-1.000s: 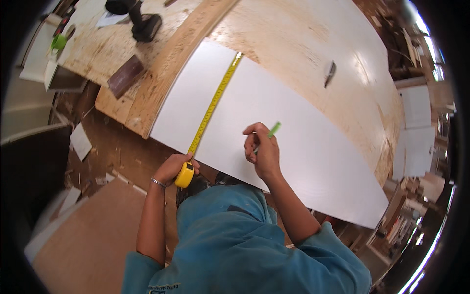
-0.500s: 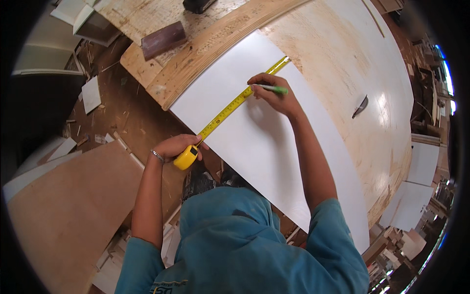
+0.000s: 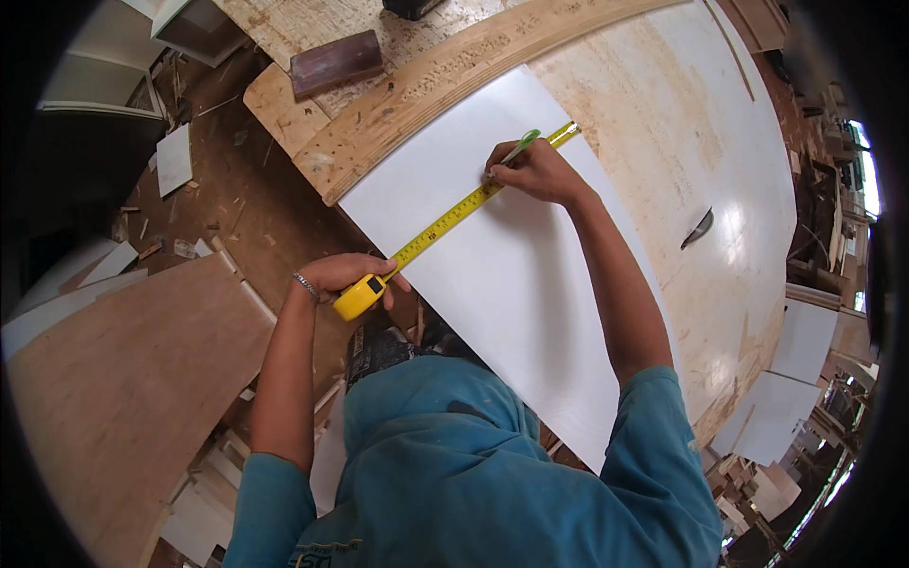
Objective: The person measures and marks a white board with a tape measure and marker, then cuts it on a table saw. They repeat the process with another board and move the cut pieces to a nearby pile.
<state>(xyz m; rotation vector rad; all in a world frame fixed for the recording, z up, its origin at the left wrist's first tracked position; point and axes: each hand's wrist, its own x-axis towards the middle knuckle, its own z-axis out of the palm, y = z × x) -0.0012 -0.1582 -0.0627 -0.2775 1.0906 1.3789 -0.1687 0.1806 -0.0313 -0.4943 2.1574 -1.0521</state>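
Observation:
A white board (image 3: 530, 275) lies on the table saw's worn top, against a long wooden fence (image 3: 407, 109). Across it stretches the yellow blade of a tape measure (image 3: 358, 297), its far end at the board's far edge. My left hand (image 3: 348, 275) grips the tape's case just off the near edge, thumb on the blade. My right hand (image 3: 538, 172) is closed round a green-and-white pen (image 3: 521, 146), its lower end down beside the blade; the tip is hidden by my fingers.
A dark curved saw blade (image 3: 698, 229) pokes up through the tabletop on the right. Beyond the fence rests a brown block (image 3: 336, 64). A large brown panel (image 3: 142, 379) stands at the lower left, with scraps on the floor.
The pen has swung from lying nearly level to standing more upright, pointing up and right. My right hand stays by the tape blade. The whole view has shifted slightly.

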